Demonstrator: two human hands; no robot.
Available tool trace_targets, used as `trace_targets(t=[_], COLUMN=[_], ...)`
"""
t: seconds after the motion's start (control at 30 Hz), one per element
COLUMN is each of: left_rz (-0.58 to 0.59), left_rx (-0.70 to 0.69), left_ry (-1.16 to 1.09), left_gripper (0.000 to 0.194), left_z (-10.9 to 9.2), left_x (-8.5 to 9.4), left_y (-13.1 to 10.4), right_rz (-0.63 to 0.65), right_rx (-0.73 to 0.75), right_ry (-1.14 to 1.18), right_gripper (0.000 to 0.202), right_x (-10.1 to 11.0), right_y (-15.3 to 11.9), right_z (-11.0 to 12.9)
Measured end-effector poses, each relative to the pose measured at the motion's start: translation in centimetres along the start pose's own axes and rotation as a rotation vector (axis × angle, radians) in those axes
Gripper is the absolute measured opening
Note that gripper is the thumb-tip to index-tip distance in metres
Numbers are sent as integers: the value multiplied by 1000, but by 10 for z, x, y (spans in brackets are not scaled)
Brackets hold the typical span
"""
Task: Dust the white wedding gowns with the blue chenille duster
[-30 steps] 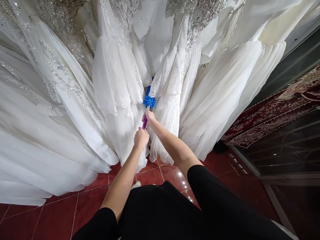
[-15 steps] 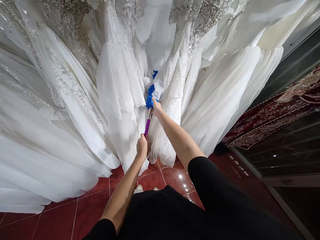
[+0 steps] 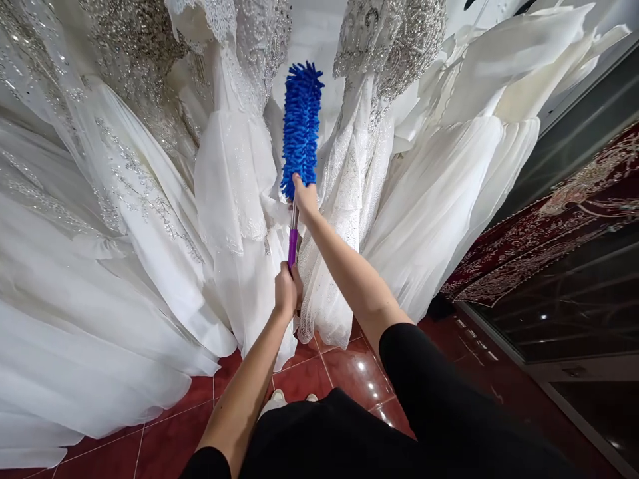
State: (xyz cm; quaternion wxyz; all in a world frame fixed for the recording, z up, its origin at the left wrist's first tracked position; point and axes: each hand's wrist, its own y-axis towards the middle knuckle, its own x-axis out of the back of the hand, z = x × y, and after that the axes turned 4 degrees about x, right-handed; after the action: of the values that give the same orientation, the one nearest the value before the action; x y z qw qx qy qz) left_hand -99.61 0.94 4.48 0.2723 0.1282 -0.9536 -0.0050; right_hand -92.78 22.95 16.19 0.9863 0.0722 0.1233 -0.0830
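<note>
A duster (image 3: 302,126) with a fluffy blue head, a thin metal shaft and a purple grip stands nearly upright in front of me, its head in the gap between hanging white dresses. My left hand (image 3: 288,291) is closed round the purple grip. Higher up, my right hand (image 3: 304,196) is closed at the base of the blue head, where it meets the shaft; some of its fingers are hidden. On the left of the duster hangs a tiered white dress (image 3: 232,173); on the right is a lacy white dress (image 3: 344,213) with a beaded top.
More white gowns (image 3: 134,179) crowd the left, their hems near the red tiled floor (image 3: 174,432). Plain white skirts (image 3: 439,193) hang at the right. Beyond them, a dark red embroidered cloth (image 3: 564,219) lies by dark glass panels (image 3: 574,293).
The blue duster head, partly covered by dress fabric before, is now out in full view and higher. My right hand has moved up and slightly left with it; my left hand stays low.
</note>
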Motion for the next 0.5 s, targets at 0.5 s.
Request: trace_targets(t=[0.5], left_rz=[116], left_rx=[1], left_ry=[278], left_gripper=[35], left_z=[-56], left_x=[17], left_y=[61], right_rz=[-38], right_rx=[-326], right_ry=[190], right_gripper=[38], right_x=[29], right_y=[10], right_z=[-14])
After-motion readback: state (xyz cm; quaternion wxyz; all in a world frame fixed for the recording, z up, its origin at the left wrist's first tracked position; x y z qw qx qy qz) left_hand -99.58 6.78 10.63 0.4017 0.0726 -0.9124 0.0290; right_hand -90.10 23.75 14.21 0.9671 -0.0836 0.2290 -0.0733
